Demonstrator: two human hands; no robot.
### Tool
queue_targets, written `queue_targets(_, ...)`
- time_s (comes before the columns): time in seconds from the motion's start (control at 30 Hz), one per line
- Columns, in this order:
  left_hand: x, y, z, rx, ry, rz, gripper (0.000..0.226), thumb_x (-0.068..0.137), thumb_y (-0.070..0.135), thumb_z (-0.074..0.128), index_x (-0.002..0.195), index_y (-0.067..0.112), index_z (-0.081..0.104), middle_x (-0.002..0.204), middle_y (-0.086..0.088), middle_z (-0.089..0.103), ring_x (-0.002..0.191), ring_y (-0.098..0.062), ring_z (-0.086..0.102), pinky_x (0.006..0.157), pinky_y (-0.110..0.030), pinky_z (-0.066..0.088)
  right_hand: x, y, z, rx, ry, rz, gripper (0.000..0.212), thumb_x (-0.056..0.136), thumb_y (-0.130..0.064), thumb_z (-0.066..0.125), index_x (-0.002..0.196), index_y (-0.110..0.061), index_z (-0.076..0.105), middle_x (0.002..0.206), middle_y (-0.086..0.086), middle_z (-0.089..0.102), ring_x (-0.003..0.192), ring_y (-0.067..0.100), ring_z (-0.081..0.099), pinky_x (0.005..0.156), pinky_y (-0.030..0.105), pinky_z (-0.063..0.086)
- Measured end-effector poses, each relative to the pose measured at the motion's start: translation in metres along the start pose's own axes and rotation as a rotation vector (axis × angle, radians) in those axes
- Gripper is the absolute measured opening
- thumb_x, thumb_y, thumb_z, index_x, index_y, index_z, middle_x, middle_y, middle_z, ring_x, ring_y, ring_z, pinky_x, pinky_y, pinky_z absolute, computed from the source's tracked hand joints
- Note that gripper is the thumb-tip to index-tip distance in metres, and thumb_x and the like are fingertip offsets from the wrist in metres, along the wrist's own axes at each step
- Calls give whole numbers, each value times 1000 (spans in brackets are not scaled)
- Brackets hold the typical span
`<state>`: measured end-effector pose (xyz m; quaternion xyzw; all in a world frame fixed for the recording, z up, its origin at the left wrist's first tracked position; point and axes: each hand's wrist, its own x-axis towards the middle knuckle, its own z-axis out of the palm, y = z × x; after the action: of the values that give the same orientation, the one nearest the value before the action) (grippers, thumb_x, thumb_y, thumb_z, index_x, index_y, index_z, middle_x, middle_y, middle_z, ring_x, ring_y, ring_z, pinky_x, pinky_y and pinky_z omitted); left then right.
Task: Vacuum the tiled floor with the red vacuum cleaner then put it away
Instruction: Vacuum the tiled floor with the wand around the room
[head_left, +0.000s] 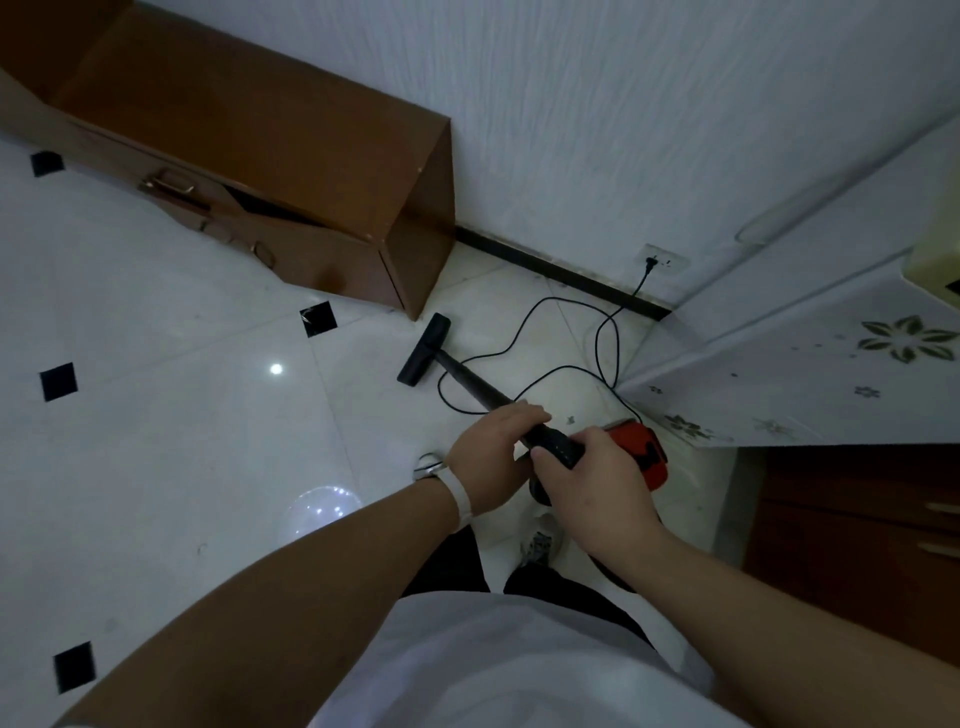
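The red vacuum cleaner (641, 451) is in front of me, its red body partly hidden behind my right hand. Its black tube (470, 379) slopes down to the black floor nozzle (424, 349), which rests on the white tiled floor (182, 415) near the brown cabinet's corner. My left hand (493, 452) is wrapped around the tube's upper end. My right hand (592, 483) is closed on the black ribbed grip just behind it. The black power cord (524, 332) loops across the tiles to a wall socket (666, 259).
A brown wooden cabinet (270, 171) with drawers stands against the wall at upper left. A table with a flowered white cloth (831, 353) juts in from the right, above a brown cupboard (857, 545). My feet and legs are below my hands.
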<state>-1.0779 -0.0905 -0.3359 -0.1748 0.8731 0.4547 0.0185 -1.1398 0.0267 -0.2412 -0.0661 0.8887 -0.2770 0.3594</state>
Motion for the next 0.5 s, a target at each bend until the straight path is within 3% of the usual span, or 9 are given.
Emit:
queue_targets(0.13, 8, -10, -19, -26, -49, 63, 45, 77, 13, 69, 122, 12, 62, 125, -6, 62, 122, -21, 53, 106, -36, 41, 1, -20, 5, -28, 36, -2, 31, 88, -43, 62, 103, -16, 57, 81, -4, 65, 71, 9, 63, 66, 35, 56)
queue_targets(0.3, 12, -15, -40, -59, -159, 112, 48, 80, 36, 54, 122, 13, 61, 122, -3, 63, 116, -16, 56, 102, -29, 42, -1, -35, 12, -42, 70, 22, 33, 86, -42, 62, 107, -16, 60, 85, -6, 66, 75, 7, 63, 71, 35, 56)
queue_targets(0.5, 13, -33, -58, -87, -134, 120, 45, 79, 19, 70, 122, 13, 62, 125, -4, 62, 117, -17, 55, 103, -29, 41, 2, -54, 29, -27, 72, 46, 29, 87, -41, 63, 104, -18, 59, 83, -8, 65, 74, 4, 61, 69, 31, 55)
